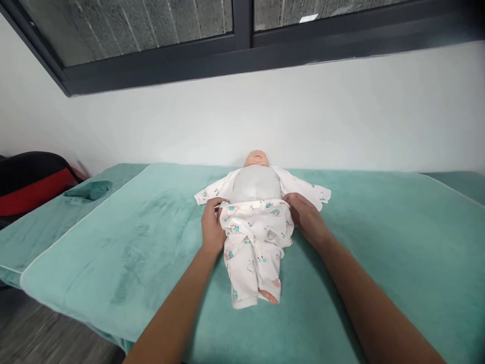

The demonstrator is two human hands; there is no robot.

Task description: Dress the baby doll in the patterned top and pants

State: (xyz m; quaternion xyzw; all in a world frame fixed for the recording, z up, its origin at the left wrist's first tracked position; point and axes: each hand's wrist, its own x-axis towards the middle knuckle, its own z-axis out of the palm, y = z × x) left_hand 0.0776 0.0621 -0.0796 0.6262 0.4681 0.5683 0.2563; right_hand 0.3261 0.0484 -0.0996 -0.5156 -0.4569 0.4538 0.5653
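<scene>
Head view: left fingers (215, 201) and right fingers (294, 198) pinch the waistband (254, 203) of trousers (250, 247) on a doll (256, 183).

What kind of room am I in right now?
Perhaps a massage or treatment room, though I can't be certain. The teal-covered bed against the wall has what looks like a face hole near its left end, and a baby doll lies on it.
</scene>
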